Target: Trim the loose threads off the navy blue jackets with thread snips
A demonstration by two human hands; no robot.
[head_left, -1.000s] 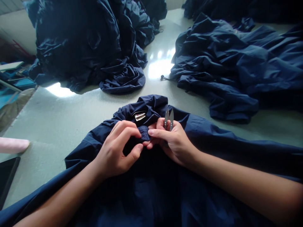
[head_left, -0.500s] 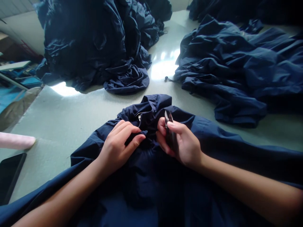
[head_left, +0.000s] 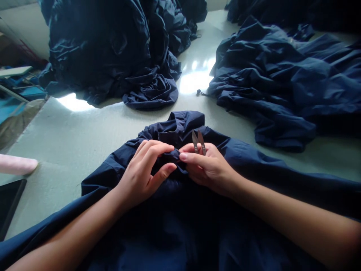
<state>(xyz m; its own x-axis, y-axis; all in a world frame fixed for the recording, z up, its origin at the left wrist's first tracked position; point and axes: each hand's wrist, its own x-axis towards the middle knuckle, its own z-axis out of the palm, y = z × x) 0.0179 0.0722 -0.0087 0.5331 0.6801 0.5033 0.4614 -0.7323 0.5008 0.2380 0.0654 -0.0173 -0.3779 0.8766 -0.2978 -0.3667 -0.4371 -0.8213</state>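
A dark navy jacket (head_left: 180,218) lies spread out in front of me, its gathered collar (head_left: 187,119) standing up at the far side. My left hand (head_left: 143,169) holds the collar's front edge, with the cloth between its curved fingers and thumb. Thumb and index fingertips are a little apart. With thumb and index finger, my right hand (head_left: 211,167) pinches the toothed zipper edge (head_left: 177,151) close to the left fingertips. Thread snips (head_left: 199,141) are also held in the right hand, blades pointing up and apart; their handle is hidden in the palm.
Large heaps of navy garments stand behind, one pile (head_left: 98,49) at left and another pile (head_left: 276,79) at right. A cord end (head_left: 200,92) sticks out from the right pile. On the pale table (head_left: 64,135), a pinkish roll (head_left: 17,164) and a dark flat device (head_left: 9,207) lie at left.
My right hand has moved left to the collar edge and now pinches it together with the left. The snips have turned, so both blades show spread. The left hand has barely shifted.
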